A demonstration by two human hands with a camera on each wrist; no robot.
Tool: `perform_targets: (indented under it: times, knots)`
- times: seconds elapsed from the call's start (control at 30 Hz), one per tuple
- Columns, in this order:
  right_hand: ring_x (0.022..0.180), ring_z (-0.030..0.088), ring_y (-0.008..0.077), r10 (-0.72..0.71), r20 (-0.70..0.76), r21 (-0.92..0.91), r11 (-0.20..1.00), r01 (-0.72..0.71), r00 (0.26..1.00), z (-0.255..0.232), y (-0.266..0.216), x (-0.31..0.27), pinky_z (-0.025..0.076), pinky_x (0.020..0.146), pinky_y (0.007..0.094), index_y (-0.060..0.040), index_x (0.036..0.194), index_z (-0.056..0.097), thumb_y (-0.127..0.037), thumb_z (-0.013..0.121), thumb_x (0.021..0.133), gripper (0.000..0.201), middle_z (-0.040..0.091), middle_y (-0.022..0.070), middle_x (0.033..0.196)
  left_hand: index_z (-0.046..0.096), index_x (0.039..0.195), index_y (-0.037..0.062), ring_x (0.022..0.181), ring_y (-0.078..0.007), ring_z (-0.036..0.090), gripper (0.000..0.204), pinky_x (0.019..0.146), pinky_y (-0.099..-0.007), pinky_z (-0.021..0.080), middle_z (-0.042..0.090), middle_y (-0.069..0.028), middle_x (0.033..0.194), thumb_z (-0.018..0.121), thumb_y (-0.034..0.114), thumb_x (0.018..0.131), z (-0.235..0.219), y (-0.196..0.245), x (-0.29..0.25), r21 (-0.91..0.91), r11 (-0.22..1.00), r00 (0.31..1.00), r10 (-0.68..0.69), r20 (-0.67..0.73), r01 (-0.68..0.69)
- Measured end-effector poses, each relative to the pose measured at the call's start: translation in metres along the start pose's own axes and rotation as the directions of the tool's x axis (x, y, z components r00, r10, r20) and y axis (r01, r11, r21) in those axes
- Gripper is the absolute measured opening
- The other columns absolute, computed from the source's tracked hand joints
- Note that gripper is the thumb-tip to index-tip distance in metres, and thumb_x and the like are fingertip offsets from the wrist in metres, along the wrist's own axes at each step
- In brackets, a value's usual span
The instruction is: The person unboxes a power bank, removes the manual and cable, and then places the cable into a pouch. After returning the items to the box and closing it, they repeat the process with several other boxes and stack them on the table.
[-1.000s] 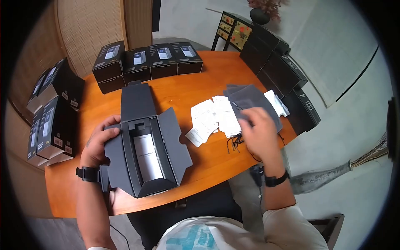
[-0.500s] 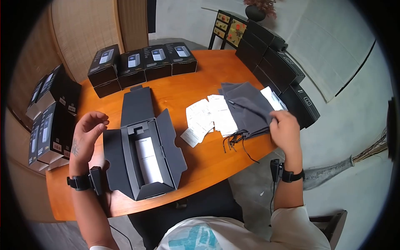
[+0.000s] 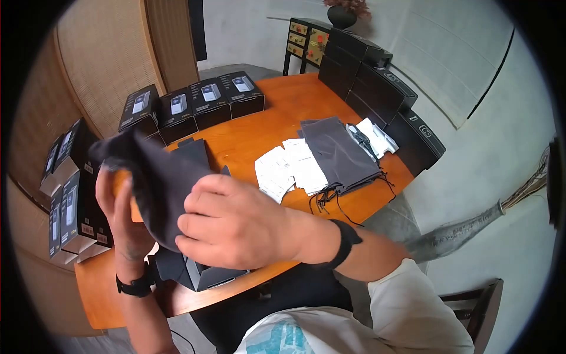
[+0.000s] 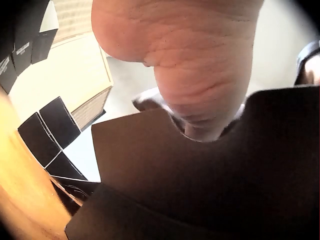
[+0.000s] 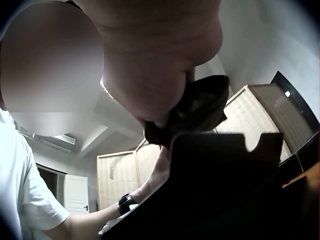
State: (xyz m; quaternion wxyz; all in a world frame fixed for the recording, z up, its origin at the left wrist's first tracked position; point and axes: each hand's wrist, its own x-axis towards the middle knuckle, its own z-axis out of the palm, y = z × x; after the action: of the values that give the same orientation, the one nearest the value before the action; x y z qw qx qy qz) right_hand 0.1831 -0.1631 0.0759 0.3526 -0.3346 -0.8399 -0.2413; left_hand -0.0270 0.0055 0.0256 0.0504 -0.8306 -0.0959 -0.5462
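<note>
A dark grey cloth pouch (image 3: 162, 183) is up over the open box in the head view. My right hand (image 3: 236, 224) grips its lower right edge with curled fingers. At the pouch's left end is my left hand (image 3: 121, 215), its fingertips holding the cloth and partly hidden by it. Beneath both hands, the open black box (image 3: 221, 277) is mostly covered from sight; its dark flap (image 4: 210, 170) fills the lower left wrist view. More grey drawstring pouches (image 3: 339, 153) lie stacked at the right, black cords trailing from them.
White paper leaflets (image 3: 274, 171) lie left of the pouch stack, a white packet (image 3: 377, 137) beyond it. Closed black boxes (image 3: 209, 97) line the back, more boxes (image 3: 76, 209) stand at the left, and others (image 3: 383, 91) are piled at the right edge.
My right hand has taken a grey pouch from the stack and brought it left over the open box. My left hand let go of the box flap, rose, and now holds the pouch's other end.
</note>
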Motion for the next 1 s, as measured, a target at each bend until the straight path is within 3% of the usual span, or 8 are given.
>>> perform_targets:
  times: [0.07, 0.3, 0.37, 0.43, 0.5, 0.6, 0.87, 1.0]
  knots:
    - [0.092, 0.062, 0.0228, 0.054, 0.024, 0.0, 0.999, -0.054, 0.998, 0.001, 0.004, -0.003, 0.05, 0.086, 0.0393, -0.0113, 0.097, 0.071, -0.018, 0.065, 0.08, 0.019, 0.062, 0.001, 0.092, 0.074, 0.108, 0.011, 0.142, -0.0386, 0.044, 0.037, 0.119, -0.0544, 0.032, 0.06, -0.0154, 0.139, 0.083, 0.007, 0.073, -0.009, 0.02, 0.017, 0.229, 0.973, 0.992, -0.019, 0.128, -0.011]
    - [0.095, 0.066, 0.0302, 0.464, 0.072, -0.281, 0.859, -0.428, 0.883, -0.075, 0.059, -0.074, 0.054, 0.083, 0.0396, -0.0096, 0.104, 0.075, -0.006, 0.071, 0.081, 0.024, 0.071, 0.0105, 0.101, 0.066, 0.092, 0.0073, 0.121, -0.0381, 0.06, 0.032, 0.109, -0.0561, 0.044, 0.065, -0.0119, 0.118, 0.08, -0.005, 0.066, -0.01, 0.013, 0.015, 0.034, 0.999, 0.975, -0.036, 0.218, 0.03]
    - [0.102, 0.066, 0.0331, 0.722, -0.019, -0.496, 0.594, -0.633, 0.692, -0.101, 0.072, -0.101, 0.054, 0.091, 0.0419, -0.0063, 0.105, 0.074, -0.007, 0.068, 0.087, 0.019, 0.072, 0.0125, 0.105, 0.065, 0.091, 0.0072, 0.114, -0.0365, 0.064, 0.035, 0.104, -0.0522, 0.049, 0.065, -0.0107, 0.115, 0.083, -0.003, 0.063, -0.005, 0.016, 0.016, -0.036, 0.999, 0.966, -0.028, 0.255, 0.038]
    - [0.104, 0.067, 0.0371, 0.911, -0.158, -0.607, 0.214, -0.765, 0.38, -0.128, 0.085, -0.125, 0.055, 0.09, 0.0452, -0.0031, 0.107, 0.072, -0.012, 0.066, 0.09, 0.02, 0.071, 0.0168, 0.11, 0.065, 0.092, 0.007, 0.113, -0.0359, 0.064, 0.037, 0.1, -0.0501, 0.051, 0.065, -0.0113, 0.115, 0.084, -0.002, 0.062, -0.005, 0.024, 0.018, -0.086, 0.99, 0.944, -0.075, 0.321, 0.108]
    - [0.105, 0.068, 0.0383, 0.977, -0.187, -0.709, -0.058, -0.703, 0.107, -0.151, 0.099, -0.158, 0.055, 0.09, 0.0466, -0.0045, 0.11, 0.073, -0.016, 0.069, 0.088, 0.026, 0.072, 0.0184, 0.11, 0.067, 0.092, 0.0063, 0.113, -0.0333, 0.064, 0.037, 0.095, -0.0457, 0.052, 0.066, -0.0112, 0.111, 0.084, -0.002, 0.061, -0.005, 0.029, 0.023, -0.132, 0.983, 0.924, -0.072, 0.375, 0.13]
    - [0.107, 0.069, 0.0382, 0.988, -0.081, -0.727, -0.148, -0.671, -0.131, -0.164, 0.106, -0.187, 0.055, 0.092, 0.0441, -0.0045, 0.115, 0.073, -0.013, 0.072, 0.083, 0.033, 0.072, 0.023, 0.114, 0.068, 0.09, 0.0061, 0.111, -0.032, 0.065, 0.033, 0.095, -0.0437, 0.052, 0.068, -0.0096, 0.106, 0.083, -0.001, 0.062, -0.006, 0.034, 0.025, -0.169, 0.98, 0.886, -0.014, 0.464, 0.105]
    - [0.104, 0.069, 0.0418, 0.975, -0.203, -0.613, -0.198, -0.765, -0.09, -0.172, 0.098, -0.19, 0.055, 0.091, 0.0431, -0.0032, 0.111, 0.072, -0.007, 0.068, 0.081, 0.031, 0.072, 0.0242, 0.107, 0.071, 0.093, 0.0093, 0.095, -0.0282, 0.064, 0.03, 0.086, -0.0412, 0.051, 0.067, -0.0052, 0.096, 0.084, 0.007, 0.066, -0.012, 0.058, 0.038, -0.199, 0.963, 0.751, -0.007, 0.66, 0.184]
    - [0.096, 0.067, 0.0391, 0.912, -0.26, -0.636, 0.087, -0.767, 0.318, -0.168, 0.07, -0.134, 0.053, 0.085, 0.0464, -0.0031, 0.102, 0.071, -0.007, 0.07, 0.085, 0.017, 0.072, 0.0182, 0.099, 0.071, 0.094, 0.0095, 0.095, -0.0277, 0.062, 0.031, 0.084, -0.0385, 0.051, 0.065, -0.0051, 0.096, 0.085, 0.009, 0.066, -0.011, 0.065, 0.04, -0.142, 0.978, 0.697, -0.007, 0.717, 0.155]
